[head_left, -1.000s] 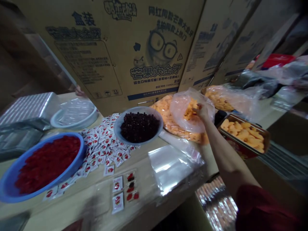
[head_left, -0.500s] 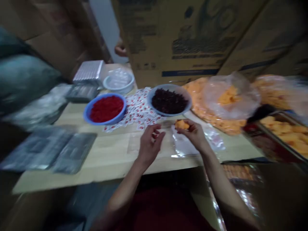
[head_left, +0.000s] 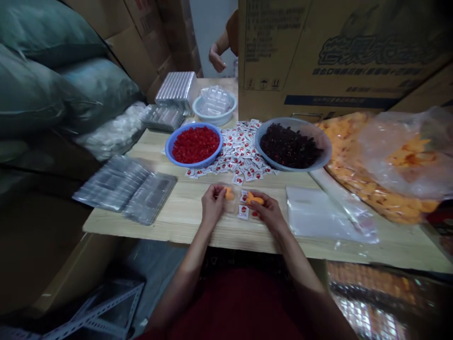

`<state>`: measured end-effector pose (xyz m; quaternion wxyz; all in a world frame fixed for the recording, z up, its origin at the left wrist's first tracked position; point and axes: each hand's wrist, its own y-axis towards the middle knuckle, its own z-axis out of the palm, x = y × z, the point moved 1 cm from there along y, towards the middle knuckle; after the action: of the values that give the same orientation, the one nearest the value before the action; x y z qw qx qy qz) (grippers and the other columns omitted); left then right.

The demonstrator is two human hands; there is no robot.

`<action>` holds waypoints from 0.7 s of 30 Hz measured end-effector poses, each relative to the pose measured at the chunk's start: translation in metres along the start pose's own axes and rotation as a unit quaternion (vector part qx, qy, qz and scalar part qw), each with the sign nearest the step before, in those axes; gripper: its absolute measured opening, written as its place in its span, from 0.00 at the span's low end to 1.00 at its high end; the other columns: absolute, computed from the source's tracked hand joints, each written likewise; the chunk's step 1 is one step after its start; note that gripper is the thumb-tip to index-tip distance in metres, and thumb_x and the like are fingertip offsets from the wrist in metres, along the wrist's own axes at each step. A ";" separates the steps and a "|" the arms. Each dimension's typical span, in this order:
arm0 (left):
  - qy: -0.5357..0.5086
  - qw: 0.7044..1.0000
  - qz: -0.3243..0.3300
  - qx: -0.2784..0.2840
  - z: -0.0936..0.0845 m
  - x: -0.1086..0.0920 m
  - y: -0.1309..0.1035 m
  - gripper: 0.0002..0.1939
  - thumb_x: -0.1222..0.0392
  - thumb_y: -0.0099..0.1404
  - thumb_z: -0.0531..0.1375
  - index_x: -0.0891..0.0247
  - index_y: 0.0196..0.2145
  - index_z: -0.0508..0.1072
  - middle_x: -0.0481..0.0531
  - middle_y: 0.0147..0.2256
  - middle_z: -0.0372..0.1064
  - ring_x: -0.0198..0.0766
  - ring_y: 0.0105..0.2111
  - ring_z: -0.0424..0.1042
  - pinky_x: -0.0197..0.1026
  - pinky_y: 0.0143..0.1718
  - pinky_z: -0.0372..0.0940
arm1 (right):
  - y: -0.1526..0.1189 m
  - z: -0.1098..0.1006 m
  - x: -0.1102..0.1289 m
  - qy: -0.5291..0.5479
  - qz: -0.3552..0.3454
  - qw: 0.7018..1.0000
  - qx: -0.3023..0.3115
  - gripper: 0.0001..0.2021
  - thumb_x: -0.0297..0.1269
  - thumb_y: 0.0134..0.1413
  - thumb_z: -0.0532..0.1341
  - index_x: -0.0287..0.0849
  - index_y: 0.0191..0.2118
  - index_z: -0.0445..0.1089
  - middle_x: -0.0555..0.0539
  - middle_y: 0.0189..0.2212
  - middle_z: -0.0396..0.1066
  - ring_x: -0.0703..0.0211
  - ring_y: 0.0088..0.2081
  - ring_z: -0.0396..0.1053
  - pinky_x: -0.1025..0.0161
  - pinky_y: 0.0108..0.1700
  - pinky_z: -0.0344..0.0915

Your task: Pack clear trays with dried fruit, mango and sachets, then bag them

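My left hand (head_left: 213, 206), fingers closed, pinches a small orange piece (head_left: 229, 193) that looks like dried fruit. Another orange piece (head_left: 255, 199) is gripped in the fingertips of my right hand (head_left: 272, 213). Both hands are over a clear plastic tray (head_left: 231, 208) lying on the wooden table, and its edges are hard to make out. Small white sachets (head_left: 243, 211) with a red print lie in the tray's middle. Red pieces (head_left: 255, 214) show at its right side, partly covered by my right hand.
Beyond the tray are a blue basin (head_left: 169, 150) of red pieces, a heap of sachets (head_left: 240, 146) and a basin (head_left: 329, 151) of dark pieces. Clear bags (head_left: 314, 212) and bagged orange pieces (head_left: 382, 189) lie right, stacked clear trays (head_left: 145, 189) left. A person's hand (head_left: 217, 59) shows behind.
My view has swung left and sharpened. My left hand, earlier apart-fingered and without anything visible in it, now pinches an orange piece. My right hand has come over the tray with its orange piece.
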<state>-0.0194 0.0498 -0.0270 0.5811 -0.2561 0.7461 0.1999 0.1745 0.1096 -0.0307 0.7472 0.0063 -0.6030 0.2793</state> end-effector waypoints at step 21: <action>0.378 0.903 0.187 0.081 -0.001 -0.013 -0.006 0.08 0.55 0.67 0.60 0.59 0.41 0.76 0.58 0.47 0.68 0.51 0.49 0.62 0.53 0.49 0.59 | -0.022 0.009 0.006 0.042 -0.022 0.999 -0.005 0.21 0.44 0.37 0.75 0.46 0.41 0.79 0.47 0.45 0.77 0.52 0.45 0.75 0.53 0.51 0.74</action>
<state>-0.0135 0.0466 -0.0142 0.2259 -0.1203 0.9577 0.1319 0.1768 0.0901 -0.0154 0.7779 0.0046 -0.5722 0.2597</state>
